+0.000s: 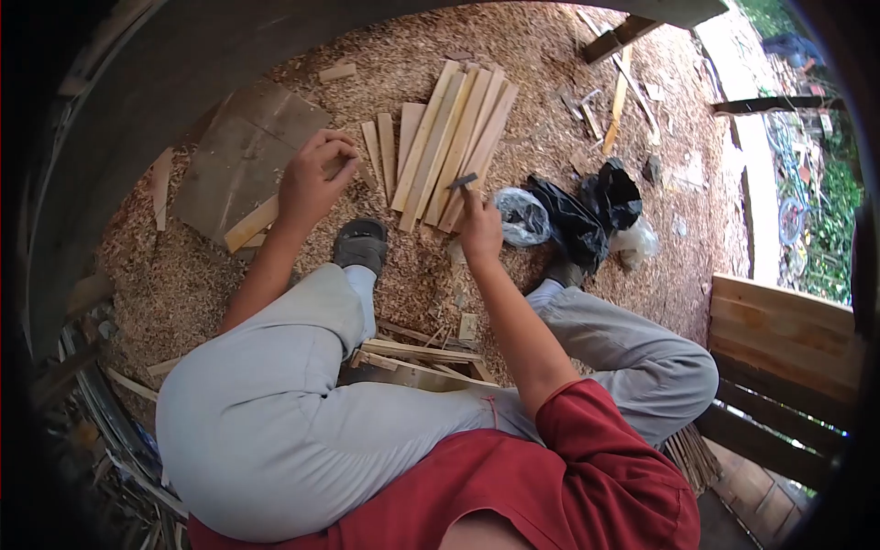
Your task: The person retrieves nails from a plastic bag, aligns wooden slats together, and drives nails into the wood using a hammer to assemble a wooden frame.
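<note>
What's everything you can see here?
Hammer: one, dark, in right hand
Slats: several, pale, upper middle
Wood scraps: many, pale, scattered
Shavings: countless, tan, all around
Board: count unclear, brownish, upper left
Black plastic: one heap, black, right of slats
Clear bags: two, whitish, beside black plastic
Planks: several, brown, right edge
Greenery: some, green, far right
Footwear: one pair, dark, middle
Trousers: one pair, grey, lower middle
Shirt: one, red, bottom
Left hand: one, bare, left of slats
Right hand: one, bare, gripping hammer

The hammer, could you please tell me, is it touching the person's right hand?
Touching: the head view shows the right hand closed around the hammer below its head.
</note>
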`<state>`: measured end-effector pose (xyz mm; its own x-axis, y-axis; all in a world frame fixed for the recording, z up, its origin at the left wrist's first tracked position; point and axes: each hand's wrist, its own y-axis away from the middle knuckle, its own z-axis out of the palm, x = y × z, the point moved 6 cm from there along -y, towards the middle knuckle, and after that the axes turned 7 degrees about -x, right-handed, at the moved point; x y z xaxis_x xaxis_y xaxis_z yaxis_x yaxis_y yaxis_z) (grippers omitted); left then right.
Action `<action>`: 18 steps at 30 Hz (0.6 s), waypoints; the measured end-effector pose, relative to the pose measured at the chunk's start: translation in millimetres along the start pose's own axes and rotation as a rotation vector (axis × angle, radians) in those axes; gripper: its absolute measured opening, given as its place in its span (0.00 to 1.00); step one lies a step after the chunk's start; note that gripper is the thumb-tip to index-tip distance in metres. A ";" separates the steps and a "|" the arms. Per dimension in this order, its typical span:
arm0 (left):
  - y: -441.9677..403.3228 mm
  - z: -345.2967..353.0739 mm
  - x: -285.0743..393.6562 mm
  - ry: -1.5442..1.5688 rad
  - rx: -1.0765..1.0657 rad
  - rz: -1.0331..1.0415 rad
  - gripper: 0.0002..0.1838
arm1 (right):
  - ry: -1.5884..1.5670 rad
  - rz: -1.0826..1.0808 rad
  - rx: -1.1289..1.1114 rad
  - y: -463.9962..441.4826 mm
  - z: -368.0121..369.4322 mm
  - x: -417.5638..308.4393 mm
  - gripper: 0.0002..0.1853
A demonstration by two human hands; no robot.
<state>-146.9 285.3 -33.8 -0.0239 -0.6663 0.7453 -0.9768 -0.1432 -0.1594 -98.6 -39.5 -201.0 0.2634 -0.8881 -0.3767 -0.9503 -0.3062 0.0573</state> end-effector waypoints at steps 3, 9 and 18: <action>-0.3 -1.2 -2.3 0.041 0.002 -0.013 0.06 | -0.010 0.129 -0.164 -14.8 1.9 15.9 0.28; 0.5 -0.7 -8.6 0.056 -0.011 -0.037 0.04 | -0.117 0.015 -0.148 -30.4 -14.6 10.1 0.23; 1.9 -1.2 -10.7 0.051 -0.003 -0.082 0.08 | -0.825 0.007 -0.427 -26.9 -89.3 -104.6 0.21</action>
<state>-148.8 293.0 -41.3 0.0453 -0.6142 0.7879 -0.9765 -0.1934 -0.0946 -85.7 31.0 -80.6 -0.0995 -0.4156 -0.9041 -0.7668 -0.5470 0.3359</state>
